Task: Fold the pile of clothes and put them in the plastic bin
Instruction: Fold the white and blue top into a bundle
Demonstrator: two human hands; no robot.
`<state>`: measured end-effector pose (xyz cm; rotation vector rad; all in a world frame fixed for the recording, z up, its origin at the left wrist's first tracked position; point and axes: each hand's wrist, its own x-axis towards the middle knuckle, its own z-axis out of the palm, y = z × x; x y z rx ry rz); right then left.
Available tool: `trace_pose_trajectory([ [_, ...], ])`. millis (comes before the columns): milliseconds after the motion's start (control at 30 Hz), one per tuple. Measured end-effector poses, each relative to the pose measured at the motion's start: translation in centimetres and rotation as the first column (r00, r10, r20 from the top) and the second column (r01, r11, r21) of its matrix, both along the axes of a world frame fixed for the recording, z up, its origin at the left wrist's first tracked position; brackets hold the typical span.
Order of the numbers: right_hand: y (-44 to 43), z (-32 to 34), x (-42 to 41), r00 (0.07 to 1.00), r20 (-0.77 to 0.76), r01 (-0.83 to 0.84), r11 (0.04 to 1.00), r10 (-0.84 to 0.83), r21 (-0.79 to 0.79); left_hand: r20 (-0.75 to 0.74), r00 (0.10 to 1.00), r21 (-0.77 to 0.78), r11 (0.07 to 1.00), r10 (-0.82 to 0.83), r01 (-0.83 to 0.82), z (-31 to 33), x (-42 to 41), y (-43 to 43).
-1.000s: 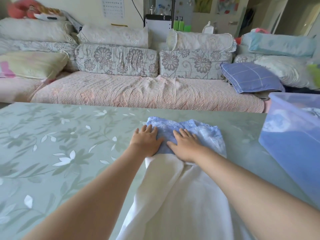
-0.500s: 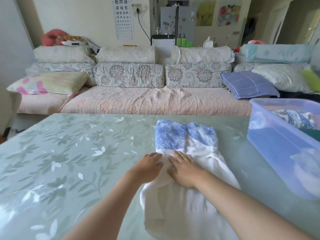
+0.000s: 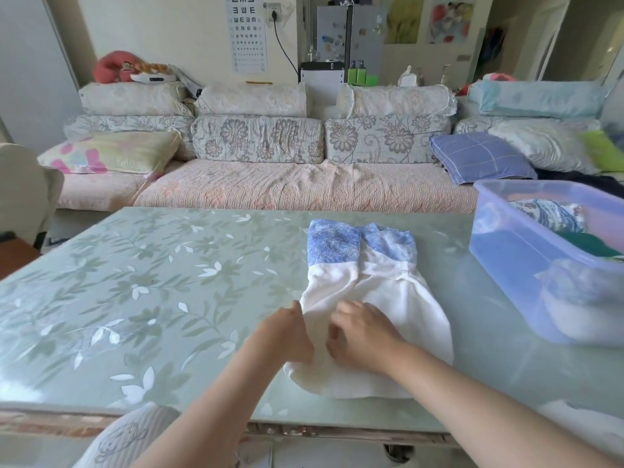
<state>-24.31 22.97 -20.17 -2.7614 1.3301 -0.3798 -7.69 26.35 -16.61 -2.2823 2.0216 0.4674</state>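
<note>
At the table's (image 3: pixel 135 298) far left corner stands a cream padded chair (image 3: pixel 20 190), and beyond the table's far edge a sofa (image 3: pixel 270 190) with flowered cushions runs the whole width. Under the table's near edge, left of the arms, a knee (image 3: pixel 128 434) in white patterned cloth shows. On the table, right of its middle, lies the garment (image 3: pixel 381 288), flat and narrow, with its blue printed part towards the table's far edge and its white part towards the near edge. The left hand (image 3: pixel 287 336) sits at the garment's left edge on the near half of the table, thumb up and fingers curled in against the cloth, gripping that edge. Just to its right the right hand (image 3: pixel 361 336) lies on top of the white part, fingers bent down into the fabric and bunching it, so it too holds the cloth. Both forearms reach in over the table's near edge. At the table's right end stands the clear plastic bin (image 3: pixel 506 265), close to the garment but not touching it. Inside it are a patterned folded cloth (image 3: pixel 547 214) and a dark green one (image 3: pixel 587 244). A blue checked pillow (image 3: pixel 479 157) rests on the sofa beyond the table's right end.
</note>
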Motion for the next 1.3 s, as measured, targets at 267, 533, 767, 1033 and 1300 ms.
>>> trace_pose_trajectory([
  [267,3.3,-1.9,0.4,0.948,-0.134,-0.279,0.957,0.288,0.082,-0.281,0.959,-0.15,0.986,0.026,-0.07,2.2,0.3,0.4],
  [533,3.9,-0.6,-0.2,0.884,0.463,-0.258,0.754,-0.068,0.604,-0.376,0.926,-0.16,0.987,-0.036,-0.026,1.7,1.8,1.2],
  [767,4.7,-0.2,2.0,0.744,0.532,-0.163,0.661,-0.405,0.732,-0.088,0.993,-0.24,0.969,-0.076,0.053,0.1,2.5,3.0],
  [1033,3.5,-0.8,1.5,0.996,0.088,0.002,0.963,-0.027,0.27,0.056,0.998,-0.28,0.96,0.031,-0.014,-1.2,2.6,4.7],
  [1300,3.4,-0.4,1.0,0.999,0.041,-0.03,0.944,0.017,0.328,0.129,0.985,-0.293,0.945,-0.113,0.147,-2.0,2.8,4.6],
])
